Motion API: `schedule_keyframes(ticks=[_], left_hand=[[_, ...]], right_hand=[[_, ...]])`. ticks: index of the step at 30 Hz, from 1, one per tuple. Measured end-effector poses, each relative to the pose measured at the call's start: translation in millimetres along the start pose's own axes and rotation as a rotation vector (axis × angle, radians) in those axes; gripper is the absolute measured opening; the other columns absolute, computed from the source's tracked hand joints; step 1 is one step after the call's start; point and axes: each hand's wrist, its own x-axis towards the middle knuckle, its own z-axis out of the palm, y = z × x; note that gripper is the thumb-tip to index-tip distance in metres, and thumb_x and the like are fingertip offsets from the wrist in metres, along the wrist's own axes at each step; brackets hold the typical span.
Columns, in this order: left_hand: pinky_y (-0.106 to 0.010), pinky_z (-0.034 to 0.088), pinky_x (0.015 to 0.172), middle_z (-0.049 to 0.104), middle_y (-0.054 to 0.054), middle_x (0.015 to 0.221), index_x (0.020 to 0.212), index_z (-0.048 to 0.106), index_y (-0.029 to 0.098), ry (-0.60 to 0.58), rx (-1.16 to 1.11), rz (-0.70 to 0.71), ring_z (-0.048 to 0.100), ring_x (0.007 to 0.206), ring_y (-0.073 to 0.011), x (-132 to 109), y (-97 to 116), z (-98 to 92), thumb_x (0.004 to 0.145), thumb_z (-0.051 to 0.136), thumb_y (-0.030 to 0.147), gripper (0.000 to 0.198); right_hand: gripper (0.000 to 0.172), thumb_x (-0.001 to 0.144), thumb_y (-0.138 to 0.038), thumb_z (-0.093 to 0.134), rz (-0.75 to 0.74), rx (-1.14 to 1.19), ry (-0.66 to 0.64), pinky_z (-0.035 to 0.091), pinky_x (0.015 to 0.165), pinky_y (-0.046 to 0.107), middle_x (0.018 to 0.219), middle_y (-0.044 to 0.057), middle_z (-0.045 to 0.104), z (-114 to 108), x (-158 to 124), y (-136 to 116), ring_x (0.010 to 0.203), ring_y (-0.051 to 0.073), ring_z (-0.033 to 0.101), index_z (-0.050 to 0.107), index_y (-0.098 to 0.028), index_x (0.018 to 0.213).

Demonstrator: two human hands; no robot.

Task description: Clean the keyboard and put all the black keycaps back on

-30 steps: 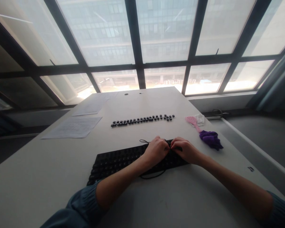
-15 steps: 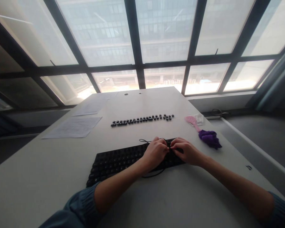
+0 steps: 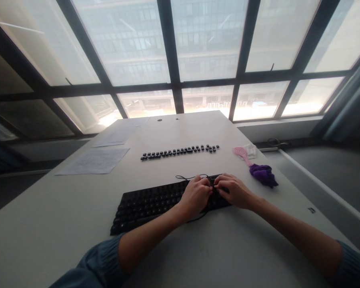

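A black keyboard lies at a slant in front of me, its upper rows partly bare of keycaps. Over its right part, my left hand is closed, fingertips drawn together at the keys. Right beside it my right hand is curled too, thumb and fingers pinched close to the left fingertips. Whatever sits between the fingers is too small or hidden to name. Beyond the keyboard, loose black keycaps stand in rows on the white table. A thin black cable loops out behind the keyboard.
To the right lie a pink brush, a white tissue or packet and a purple cloth. A small black piece rests near the right edge. Printed papers lie on the left. Windows stand behind the table.
The view has shifted very slightly. Both hands stay at the same part of the keyboard, with only small finger movement.
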Motion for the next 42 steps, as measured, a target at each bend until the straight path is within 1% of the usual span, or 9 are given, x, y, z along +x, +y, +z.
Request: schedule_keyframes(ticks=[11,13,16,19,23,27,30,35,42], left_hand=[[-0.037,0.047,0.094,0.073,-0.006,0.096,0.09,0.08,0.021,0.014,-0.09,-0.062,0.058,0.096,-0.0227,-2,5,-4.1,0.092,0.065,0.022,0.016],[-0.037,0.047,0.095,0.074,-0.006,0.099,0.094,0.079,0.021,0.01,-0.115,-0.086,0.06,0.098,-0.0232,-3,6,-7.9,0.091,0.066,0.023,0.014],[-0.036,0.048,0.095,0.075,-0.005,0.1,0.102,0.078,0.021,-0.019,-0.154,-0.115,0.063,0.097,-0.0225,0,6,-19.8,0.09,0.067,0.022,0.016],[-0.035,0.05,0.092,0.077,-0.005,0.099,0.106,0.077,0.022,-0.039,-0.14,-0.131,0.066,0.095,-0.0224,18,-3,-36.1,0.091,0.066,0.023,0.019],[-0.035,0.05,0.095,0.077,-0.007,0.106,0.106,0.078,0.021,-0.003,-0.05,-0.191,0.067,0.103,-0.0243,73,-32,-44.0,0.089,0.069,0.026,0.021],[-0.036,0.049,0.096,0.076,-0.011,0.107,0.107,0.079,0.02,0.023,0.037,-0.323,0.064,0.109,-0.026,132,-63,-22.7,0.091,0.065,0.025,0.021],[-0.037,0.049,0.095,0.074,-0.012,0.109,0.106,0.079,0.019,0.022,0.067,-0.338,0.06,0.112,-0.0278,157,-80,-0.3,0.09,0.066,0.023,0.021],[-0.039,0.047,0.096,0.07,-0.013,0.111,0.104,0.08,0.019,0.022,0.099,-0.305,0.053,0.113,-0.0283,171,-96,24.1,0.091,0.065,0.023,0.02],[-0.038,0.046,0.094,0.07,-0.012,0.105,0.089,0.081,0.017,-0.016,0.086,-0.249,0.051,0.109,-0.0275,180,-99,37.1,0.092,0.059,0.02,0.022]], right_hand=[[0.008,0.088,-0.016,0.065,0.017,0.002,0.045,0.048,0.093,0.041,0.11,0.006,0.069,6,-1,0,0.104,0.024,0.059,0.07,-0.023,0.085],[0.01,0.089,-0.016,0.064,0.034,0.077,0.084,0.048,0.094,0.04,0.105,0.005,0.07,7,-2,-1,0.102,0.023,0.061,0.07,-0.023,0.084],[0.014,0.092,-0.017,0.058,0.109,0.178,0.232,0.05,0.091,0.037,0.098,0.005,0.071,1,1,3,0.097,0.021,0.063,0.07,-0.022,0.086],[0.014,0.091,-0.019,0.058,0.253,0.111,0.364,0.051,0.084,0.035,0.094,0.006,0.072,-14,17,19,0.089,0.021,0.066,0.072,-0.02,0.093],[0.019,0.089,-0.019,0.06,0.465,-0.087,0.311,0.051,0.082,0.034,0.1,0.009,0.074,-31,60,51,0.085,0.021,0.067,0.074,-0.015,0.101],[0.024,0.093,-0.019,0.057,0.576,-0.293,0.148,0.048,0.093,0.032,0.115,0.014,0.072,-27,104,81,0.104,0.023,0.065,0.073,-0.015,0.111],[0.023,0.093,-0.016,0.057,0.585,-0.329,0.1,0.047,0.093,0.031,0.115,0.014,0.072,-15,123,97,0.108,0.024,0.064,0.075,-0.016,0.108],[0.022,0.094,-0.017,0.058,0.545,-0.358,0.041,0.047,0.093,0.031,0.112,0.014,0.071,1,134,112,0.11,0.024,0.061,0.076,-0.017,0.107],[0.027,0.098,-0.02,0.05,0.501,-0.34,-0.001,0.046,0.09,0.03,0.108,0.016,0.071,10,139,119,0.105,0.023,0.062,0.076,-0.013,0.099]])
